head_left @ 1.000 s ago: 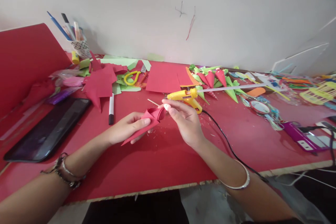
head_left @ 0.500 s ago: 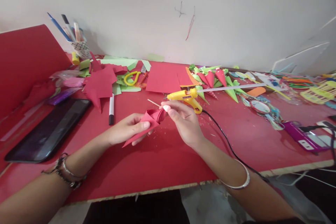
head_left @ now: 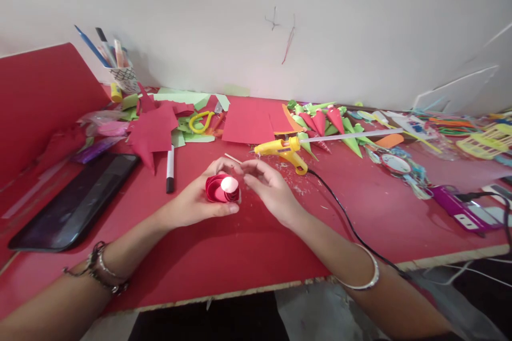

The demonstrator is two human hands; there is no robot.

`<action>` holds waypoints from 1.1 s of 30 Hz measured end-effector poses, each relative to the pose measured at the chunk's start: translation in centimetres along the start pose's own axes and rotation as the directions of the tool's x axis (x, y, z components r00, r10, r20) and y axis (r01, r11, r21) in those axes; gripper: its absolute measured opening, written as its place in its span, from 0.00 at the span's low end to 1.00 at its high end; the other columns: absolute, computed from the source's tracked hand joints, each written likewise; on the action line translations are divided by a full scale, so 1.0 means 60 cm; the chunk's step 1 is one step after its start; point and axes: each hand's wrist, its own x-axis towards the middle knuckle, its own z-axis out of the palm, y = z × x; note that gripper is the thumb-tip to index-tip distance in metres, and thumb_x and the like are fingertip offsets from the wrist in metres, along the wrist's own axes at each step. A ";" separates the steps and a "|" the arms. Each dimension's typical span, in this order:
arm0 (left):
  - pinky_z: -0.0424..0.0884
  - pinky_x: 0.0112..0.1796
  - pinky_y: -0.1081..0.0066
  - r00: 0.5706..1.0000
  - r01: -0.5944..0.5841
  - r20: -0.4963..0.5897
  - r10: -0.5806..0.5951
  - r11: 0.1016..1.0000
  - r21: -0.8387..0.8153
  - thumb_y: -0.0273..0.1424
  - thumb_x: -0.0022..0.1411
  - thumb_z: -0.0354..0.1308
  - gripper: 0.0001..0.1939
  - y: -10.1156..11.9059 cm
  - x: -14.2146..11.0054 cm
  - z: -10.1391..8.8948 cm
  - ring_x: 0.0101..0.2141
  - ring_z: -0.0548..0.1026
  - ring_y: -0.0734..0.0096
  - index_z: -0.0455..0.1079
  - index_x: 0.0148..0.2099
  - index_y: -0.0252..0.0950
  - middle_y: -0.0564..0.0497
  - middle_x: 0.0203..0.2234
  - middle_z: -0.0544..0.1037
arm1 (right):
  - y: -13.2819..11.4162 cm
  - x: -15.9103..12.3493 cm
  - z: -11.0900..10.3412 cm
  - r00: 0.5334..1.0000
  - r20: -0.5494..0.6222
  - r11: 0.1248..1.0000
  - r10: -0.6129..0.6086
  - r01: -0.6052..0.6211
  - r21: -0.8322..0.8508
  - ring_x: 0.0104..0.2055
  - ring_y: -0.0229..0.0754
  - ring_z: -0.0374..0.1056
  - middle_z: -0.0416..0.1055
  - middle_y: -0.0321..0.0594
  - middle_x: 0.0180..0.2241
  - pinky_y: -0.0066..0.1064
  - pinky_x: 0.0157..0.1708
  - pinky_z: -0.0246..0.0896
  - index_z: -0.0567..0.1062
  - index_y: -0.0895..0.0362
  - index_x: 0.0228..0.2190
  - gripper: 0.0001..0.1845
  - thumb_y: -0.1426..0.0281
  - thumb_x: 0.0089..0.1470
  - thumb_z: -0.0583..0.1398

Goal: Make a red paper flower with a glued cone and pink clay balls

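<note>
Rolled red paper (head_left: 214, 187) with a rounded white piece (head_left: 229, 185) at its open end is held in my left hand (head_left: 196, 197). The thumb lies along the near side and the fingers curl around the far side. That open end faces up toward me. My right hand (head_left: 272, 189) is just to the right, its fingertips close to the left fingers, thumb and fingers slightly apart with nothing visible between them. Behind both hands lies a thin wooden stick (head_left: 232, 158). The yellow glue gun (head_left: 280, 147), with a long glue stick (head_left: 352, 135) in it, rests beyond my right hand.
Left are a black phone (head_left: 72, 205), a marker (head_left: 170, 170) and red paper pieces (head_left: 154, 128). Red and green paper cones (head_left: 336, 119) lie at the back. The glue gun's cord (head_left: 344, 213) runs right, near a purple power strip (head_left: 464, 210). A pen cup (head_left: 125, 79) stands by the wall.
My left hand has turned the red paper so its open end points up at me. My right hand has come off the white piece and moved slightly down.
</note>
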 end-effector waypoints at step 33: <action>0.65 0.41 0.68 0.985 0.104 -0.111 -0.132 0.968 -0.228 0.35 0.56 0.53 0.08 -0.011 -0.001 0.006 0.38 0.69 0.66 0.68 0.33 0.36 0.49 0.36 0.72 | -0.019 -0.013 0.004 0.912 -0.100 0.885 -0.397 0.351 -0.306 0.34 0.35 0.64 0.62 0.37 0.33 0.29 0.33 0.66 0.70 0.52 0.37 0.10 0.73 0.50 0.57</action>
